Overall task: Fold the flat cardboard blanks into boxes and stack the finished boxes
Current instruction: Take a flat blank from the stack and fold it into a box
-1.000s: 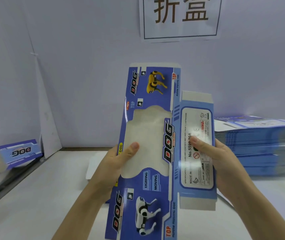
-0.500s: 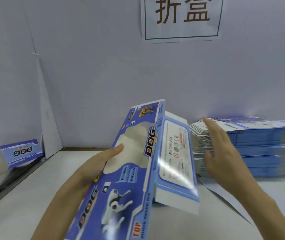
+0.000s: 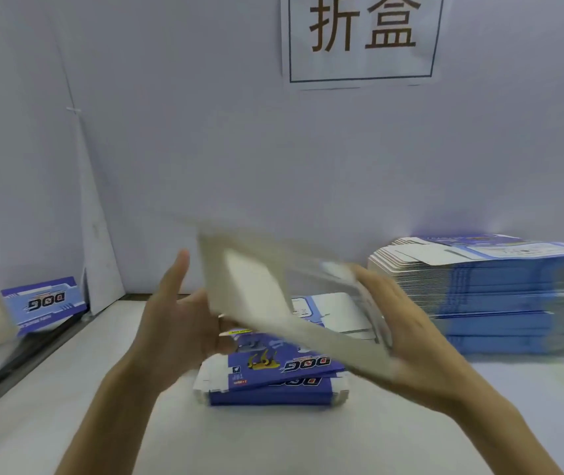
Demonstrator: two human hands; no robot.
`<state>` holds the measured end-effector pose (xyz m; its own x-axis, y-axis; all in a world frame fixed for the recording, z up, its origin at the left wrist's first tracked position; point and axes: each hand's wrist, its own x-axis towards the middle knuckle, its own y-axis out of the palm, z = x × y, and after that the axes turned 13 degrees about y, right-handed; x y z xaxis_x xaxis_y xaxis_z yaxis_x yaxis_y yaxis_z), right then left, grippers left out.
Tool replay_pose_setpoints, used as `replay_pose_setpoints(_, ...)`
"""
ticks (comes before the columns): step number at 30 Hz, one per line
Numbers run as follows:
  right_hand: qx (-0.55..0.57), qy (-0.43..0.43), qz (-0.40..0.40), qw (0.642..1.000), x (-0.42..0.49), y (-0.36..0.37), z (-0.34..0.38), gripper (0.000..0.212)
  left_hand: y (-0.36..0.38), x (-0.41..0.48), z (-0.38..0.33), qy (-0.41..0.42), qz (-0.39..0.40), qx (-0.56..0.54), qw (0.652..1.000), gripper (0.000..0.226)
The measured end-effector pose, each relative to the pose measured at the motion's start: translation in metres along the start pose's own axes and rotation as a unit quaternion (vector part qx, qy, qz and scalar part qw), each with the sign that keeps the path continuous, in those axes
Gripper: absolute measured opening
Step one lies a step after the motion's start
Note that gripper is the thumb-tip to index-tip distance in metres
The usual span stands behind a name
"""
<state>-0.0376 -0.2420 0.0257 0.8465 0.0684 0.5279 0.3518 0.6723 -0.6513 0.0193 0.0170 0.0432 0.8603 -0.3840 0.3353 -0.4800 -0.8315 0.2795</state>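
Note:
A cardboard blank [image 3: 256,296] hangs tilted above the table between both hands, its plain grey-white inner side facing me and smeared by motion. My left hand [image 3: 177,327] holds its lower left edge, thumb sticking up, fingers hidden behind the card. My right hand [image 3: 411,341] grips its right edge, back of the hand towards me. On the table under them lies a blue "DOG" blank [image 3: 273,382]. A tall stack of flat blanks [image 3: 500,299] stands at the right.
A blue "DOG" box [image 3: 44,303] leans at the far left by a dark rail [image 3: 23,358]. A white wall with a paper sign [image 3: 363,39] closes off the back. White tabletop [image 3: 68,389] shows at the front left.
The blank has been flipped from its printed side to its plain inner side and lowered. My right hand, free half a second ago, now holds its right edge.

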Motion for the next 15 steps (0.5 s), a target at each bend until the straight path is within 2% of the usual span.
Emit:
replay_pose_setpoints(1, 0.034, 0.021, -0.029, 0.999, 0.000, 0.002, 0.002, 0.067, 0.010, -0.001, -0.003, 0.026, 0.025, 0.030, 0.999, 0.067)
replay_pose_setpoints(2, 0.078, 0.049, -0.045, 0.995, 0.000, 0.004, 0.004, 0.063, 0.016, 0.000, -0.004, 0.052, 0.049, 0.067, 0.995, 0.078)
replay_pose_setpoints(3, 0.135, 0.072, -0.042, 0.987, 0.001, 0.005, 0.004, 0.063, 0.021, 0.002, -0.003, 0.073, 0.051, 0.112, 0.990, 0.102)
replay_pose_setpoints(4, 0.194, 0.083, -0.024, 0.977, 0.001, 0.005, 0.004, 0.061, 0.026, 0.003, -0.001, 0.089, 0.046, 0.156, 0.983, 0.124)
replay_pose_setpoints(5, 0.237, 0.080, -0.004, 0.968, 0.000, 0.006, 0.003, 0.059, 0.032, 0.002, 0.000, 0.112, 0.057, 0.195, 0.973, 0.135)
replay_pose_setpoints(6, 0.257, 0.071, 0.016, 0.964, 0.000, 0.005, 0.004, 0.056, 0.036, 0.001, 0.003, 0.130, 0.067, 0.242, 0.959, 0.134)
replay_pose_setpoints(9, 0.263, 0.064, 0.041, 0.962, -0.001, 0.008, 0.010, 0.057, 0.040, -0.003, 0.018, 0.162, 0.046, 0.263, 0.950, 0.105)
replay_pose_setpoints(13, 0.259, 0.078, -0.015, 0.963, 0.001, 0.009, 0.009, 0.073, 0.044, -0.003, 0.022, 0.212, 0.002, 0.225, 0.951, 0.030)
replay_pose_setpoints(15, 0.282, 0.102, -0.034, 0.953, 0.002, 0.003, 0.007, 0.086, 0.046, -0.006, 0.019, 0.219, -0.035, 0.191, 0.956, 0.021)
